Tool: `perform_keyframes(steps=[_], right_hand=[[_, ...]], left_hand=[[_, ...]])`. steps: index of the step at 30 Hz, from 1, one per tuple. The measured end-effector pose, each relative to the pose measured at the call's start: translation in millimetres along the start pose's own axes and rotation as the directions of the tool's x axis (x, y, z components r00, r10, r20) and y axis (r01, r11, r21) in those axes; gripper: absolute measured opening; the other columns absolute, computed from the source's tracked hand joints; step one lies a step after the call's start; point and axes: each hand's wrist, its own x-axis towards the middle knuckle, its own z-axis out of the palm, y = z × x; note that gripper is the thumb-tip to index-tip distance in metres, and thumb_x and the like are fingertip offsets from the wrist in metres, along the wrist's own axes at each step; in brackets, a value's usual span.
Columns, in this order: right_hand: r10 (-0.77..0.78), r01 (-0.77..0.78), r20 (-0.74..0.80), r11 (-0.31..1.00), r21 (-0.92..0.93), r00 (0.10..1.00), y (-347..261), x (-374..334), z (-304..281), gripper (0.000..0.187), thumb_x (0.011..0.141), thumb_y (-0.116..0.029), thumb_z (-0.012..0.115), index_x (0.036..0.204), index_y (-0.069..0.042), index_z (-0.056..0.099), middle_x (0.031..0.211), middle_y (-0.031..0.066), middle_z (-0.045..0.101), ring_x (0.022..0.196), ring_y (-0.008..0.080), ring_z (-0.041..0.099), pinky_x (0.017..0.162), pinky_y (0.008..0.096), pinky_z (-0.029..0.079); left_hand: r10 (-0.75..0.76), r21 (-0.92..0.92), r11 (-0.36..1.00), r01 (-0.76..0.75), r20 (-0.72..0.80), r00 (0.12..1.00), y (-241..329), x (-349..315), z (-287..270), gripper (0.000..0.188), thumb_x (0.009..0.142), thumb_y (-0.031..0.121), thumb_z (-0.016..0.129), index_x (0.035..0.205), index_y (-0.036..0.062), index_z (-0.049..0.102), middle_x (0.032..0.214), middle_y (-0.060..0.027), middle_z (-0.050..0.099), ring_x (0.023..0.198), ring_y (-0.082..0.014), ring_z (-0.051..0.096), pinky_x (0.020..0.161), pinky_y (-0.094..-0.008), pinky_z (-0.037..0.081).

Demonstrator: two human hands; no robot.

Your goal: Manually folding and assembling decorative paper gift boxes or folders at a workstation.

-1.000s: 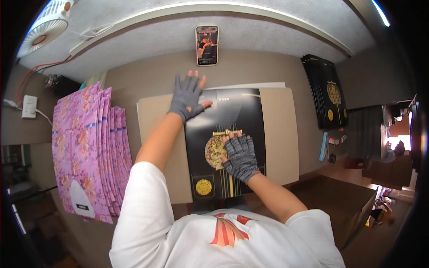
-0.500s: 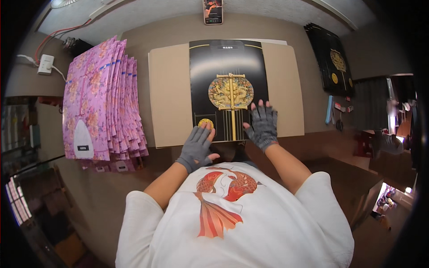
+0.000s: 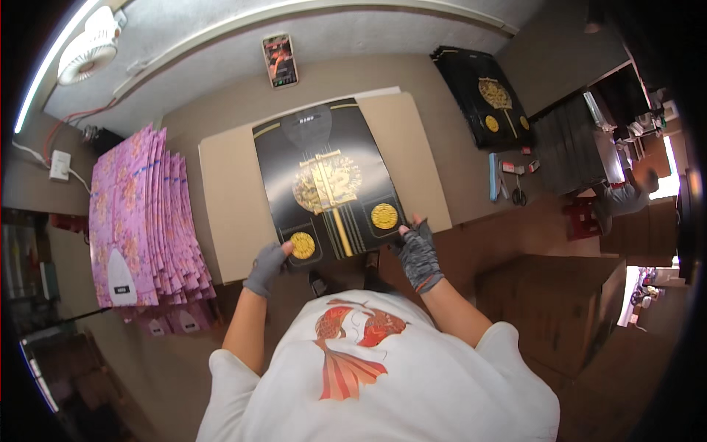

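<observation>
A glossy black folded paper garment (image 3: 280,155) lies on a cardboard sheet (image 3: 227,206). It bears a large gold emblem in the middle and a round yellow medallion near each lower corner. My left hand (image 3: 266,269), in a grey fingerless glove, is closed on its near left corner, thumb on top. At the near right corner my right hand (image 3: 417,255), gloved alike, pinches the edge with the thumb over the paper. The fingers beneath the paper are hidden. The near edge overhangs the cardboard towards me.
A fanned stack of pink flowered paper garments (image 3: 132,221) stands at the left. More black paper garments (image 3: 479,96) are piled at the far right, near scissors (image 3: 519,197) and a blue strip (image 3: 493,177). A phone (image 3: 280,61) leans at the back. A large brown box (image 3: 552,302) is at the right.
My hands have gone from lying flat on the black paper garment to gripping its two near corners. The garment has come towards me, and its right medallion is now uncovered. The view has tilted.
</observation>
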Motion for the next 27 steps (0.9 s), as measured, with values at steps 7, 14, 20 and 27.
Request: perform_keyframes(steps=[7,14,20,27], right_hand=[[0.213,-0.216,-0.033,0.964,-0.155,0.976,-34.4,20.9,-26.3,0.023,0.094,-0.026,0.066,0.104,-0.007,0.057,0.076,0.0042,0.062,0.047,0.015,0.057,0.038,0.027,0.044],[-0.245,0.24,-0.265,0.969,-0.051,0.933,-180.0,141.7,-114.7,0.021,0.093,-0.024,0.067,0.108,-0.015,0.057,0.074,0.001,0.057,0.047,0.0137,0.054,0.039,0.0271,0.044],[-0.194,0.219,-0.166,0.965,0.145,0.967,-292.8,280.1,-194.7,0.016,0.095,-0.022,0.065,0.101,-0.014,0.052,0.073,0.0013,0.053,0.056,0.0135,0.054,0.045,0.026,0.045],[-0.138,0.158,-0.392,0.987,0.019,0.91,-290.3,337.3,-202.2,0.022,0.097,-0.028,0.061,0.111,-0.012,0.054,0.081,0.0064,0.055,0.069,0.0169,0.056,0.06,0.0289,0.049]], left_hand=[[-0.102,-0.172,0.972,0.162,0.315,0.944,59.0,5.2,120.8,0.033,0.095,0.041,0.059,0.095,0.0081,0.064,0.074,-0.0003,0.057,0.065,-0.0089,0.053,0.058,-0.0239,0.045],[0.052,-0.153,0.988,-0.032,0.131,0.99,105.8,-4.1,131.9,0.045,0.096,0.032,0.06,0.129,0.0025,0.055,0.092,-0.0044,0.06,0.077,-0.0101,0.057,0.069,-0.024,0.047],[0.382,0.509,0.85,-0.134,-0.42,0.823,45.4,6.8,32.6,0.041,0.083,0.01,0.069,0.122,0.0016,0.058,0.107,-0.0119,0.057,0.092,-0.0224,0.059,0.078,-0.0358,0.051],[0.176,0.535,0.735,0.417,-0.744,0.645,-3.3,-17.7,-66.2,0.071,0.078,0.033,0.069,0.135,-0.0043,0.048,0.129,-0.0264,0.048,0.122,-0.04,0.048,0.103,-0.045,0.04]])
